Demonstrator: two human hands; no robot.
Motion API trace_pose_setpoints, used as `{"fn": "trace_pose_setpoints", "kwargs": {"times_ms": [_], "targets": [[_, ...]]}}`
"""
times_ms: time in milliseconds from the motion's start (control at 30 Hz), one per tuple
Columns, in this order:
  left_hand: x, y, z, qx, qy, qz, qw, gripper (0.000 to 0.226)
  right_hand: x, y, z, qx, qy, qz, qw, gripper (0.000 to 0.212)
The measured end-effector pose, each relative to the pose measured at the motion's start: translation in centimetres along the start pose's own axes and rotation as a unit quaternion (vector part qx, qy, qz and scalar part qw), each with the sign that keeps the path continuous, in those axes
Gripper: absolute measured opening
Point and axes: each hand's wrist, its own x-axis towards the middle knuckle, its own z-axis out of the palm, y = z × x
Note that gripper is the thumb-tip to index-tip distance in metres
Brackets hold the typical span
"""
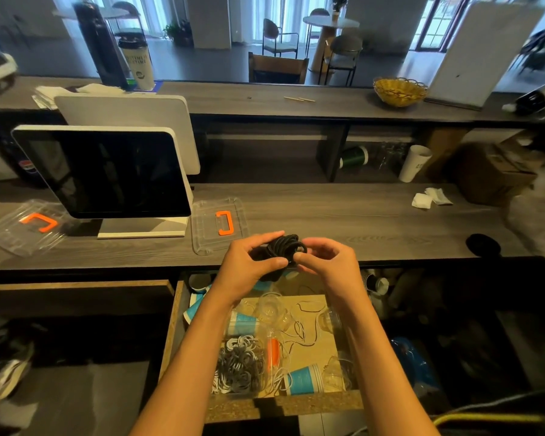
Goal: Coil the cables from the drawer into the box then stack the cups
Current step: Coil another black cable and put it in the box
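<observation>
Coiled black rubbery cable bundle [282, 248] pinched between both hands just above the grey wood-grain counter edge [359, 221], lower loops hidden behind the palms. Left hand [249, 265] curled round the coil's near side, thumb across it; right hand [324, 262] nipping a strand at the fingertips. Below the wrists, open chipboard drawer [296, 401]: clear lidded plastic box [243, 366] of grey and white coils, blue paper cups [304, 379], blurry transparent cups [271, 308]. Beyond the fingers, clear lid with orange handle [224, 222].
</observation>
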Motion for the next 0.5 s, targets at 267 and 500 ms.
{"fn": "trace_pose_setpoints", "kwargs": {"times_ms": [267, 500], "targets": [[0.0, 0.5, -0.6, 0.050, -0.051, -0.011, 0.997, 0.054, 0.0, -0.9, -0.4, -0.079, -0.039, -0.001, 0.996, 0.013], [-0.1, 2.1, -1.3, 0.121, -0.099, 0.005, 0.988, 0.051, -0.3, -1.1, -0.8, -0.014, -0.118, 0.060, 0.991, 0.016]]}}
